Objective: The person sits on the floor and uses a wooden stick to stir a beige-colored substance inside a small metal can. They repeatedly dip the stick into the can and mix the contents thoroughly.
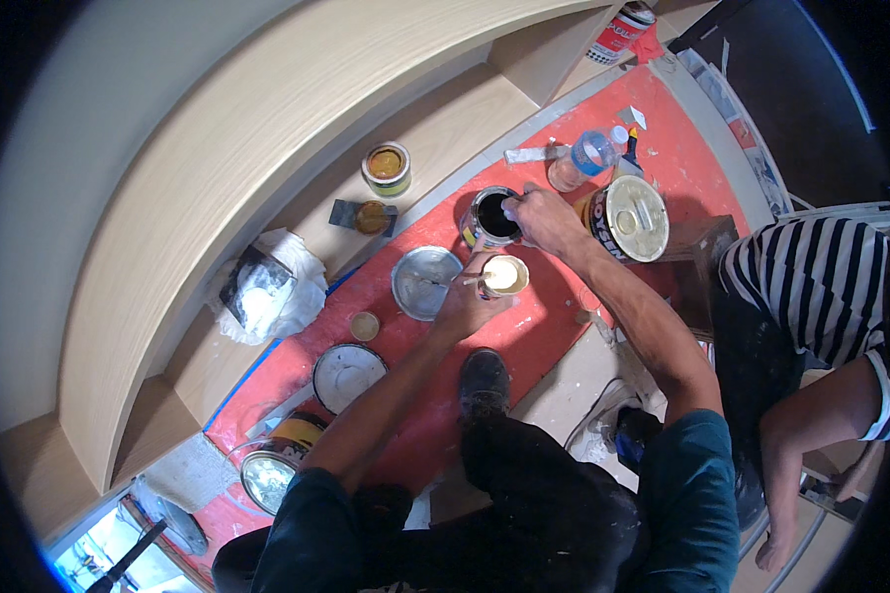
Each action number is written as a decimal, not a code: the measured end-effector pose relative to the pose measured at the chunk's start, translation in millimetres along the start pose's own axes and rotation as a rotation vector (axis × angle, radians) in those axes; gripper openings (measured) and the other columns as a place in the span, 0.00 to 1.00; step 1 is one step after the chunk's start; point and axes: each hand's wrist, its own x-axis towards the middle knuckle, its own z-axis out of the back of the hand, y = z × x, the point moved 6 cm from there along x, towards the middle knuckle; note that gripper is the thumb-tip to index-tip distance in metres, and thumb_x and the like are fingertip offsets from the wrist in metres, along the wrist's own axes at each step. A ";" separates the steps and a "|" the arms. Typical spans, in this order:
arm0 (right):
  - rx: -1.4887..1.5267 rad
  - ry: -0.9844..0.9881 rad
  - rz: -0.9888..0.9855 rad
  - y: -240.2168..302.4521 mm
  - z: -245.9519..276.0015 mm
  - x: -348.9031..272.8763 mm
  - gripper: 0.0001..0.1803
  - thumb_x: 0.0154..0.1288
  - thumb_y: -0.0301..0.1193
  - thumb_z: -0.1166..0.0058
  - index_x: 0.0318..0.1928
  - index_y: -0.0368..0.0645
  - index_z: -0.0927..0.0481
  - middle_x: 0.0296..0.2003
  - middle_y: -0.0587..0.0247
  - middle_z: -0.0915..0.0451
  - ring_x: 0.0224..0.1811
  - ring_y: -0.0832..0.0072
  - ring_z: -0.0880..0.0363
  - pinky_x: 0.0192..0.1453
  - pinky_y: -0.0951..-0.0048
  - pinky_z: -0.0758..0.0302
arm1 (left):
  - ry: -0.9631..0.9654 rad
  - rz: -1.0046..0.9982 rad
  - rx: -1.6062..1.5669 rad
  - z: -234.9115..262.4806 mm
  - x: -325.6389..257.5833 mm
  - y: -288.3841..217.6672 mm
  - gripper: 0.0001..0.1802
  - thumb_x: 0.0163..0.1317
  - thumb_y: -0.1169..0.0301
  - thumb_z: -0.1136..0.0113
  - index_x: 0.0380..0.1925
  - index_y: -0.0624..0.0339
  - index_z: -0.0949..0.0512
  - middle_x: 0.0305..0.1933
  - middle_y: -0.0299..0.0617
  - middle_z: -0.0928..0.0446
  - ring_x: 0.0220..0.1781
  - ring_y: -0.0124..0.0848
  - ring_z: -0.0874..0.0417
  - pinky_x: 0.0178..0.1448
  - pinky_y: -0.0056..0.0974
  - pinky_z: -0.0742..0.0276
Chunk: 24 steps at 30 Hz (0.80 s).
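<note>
My left hand is wrapped round a small can with cream-coloured paint inside; a thin stick rests at its rim. Just beyond it stands an open can of black paint. Over that can's right rim, my right hand is closed, its fingertips pinched together. Something small and pale shows at the fingertips, but I cannot make out what it is. Beside my left wrist lies a round metal lid with pale smears.
Farther right are a large paint can, a clear bottle and a brush. A small can stands on the wooden shelf. At lower left are a white-smeared lid and another can. A person in stripes is at right.
</note>
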 end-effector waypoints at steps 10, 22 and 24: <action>0.741 -0.249 -0.551 -44.1 -0.1 -39.0 0.11 0.75 0.33 0.39 0.49 0.38 0.14 0.35 0.51 0.11 0.39 0.63 0.09 0.42 0.61 0.15 | -0.098 -0.045 0.012 9.9 -2.1 -6.1 0.36 0.52 0.68 0.18 0.60 0.61 0.23 0.58 0.48 0.19 0.61 0.38 0.17 0.65 0.44 0.19; 1.276 -0.681 -0.771 -42.2 2.7 -122.2 0.15 0.82 0.33 0.45 0.59 0.35 0.22 0.45 0.55 0.12 0.48 0.69 0.09 0.46 0.72 0.12 | -0.297 -0.087 0.182 75.9 20.1 -29.3 0.32 0.51 0.71 0.22 0.58 0.62 0.20 0.57 0.46 0.18 0.59 0.41 0.19 0.66 0.44 0.24; 1.295 -0.766 -0.751 -47.8 13.5 -133.7 0.15 0.82 0.33 0.45 0.60 0.35 0.22 0.44 0.54 0.12 0.48 0.69 0.09 0.49 0.71 0.11 | -0.300 -0.085 0.166 71.0 29.1 -26.2 0.32 0.50 0.72 0.21 0.58 0.62 0.21 0.57 0.47 0.19 0.59 0.41 0.18 0.66 0.44 0.23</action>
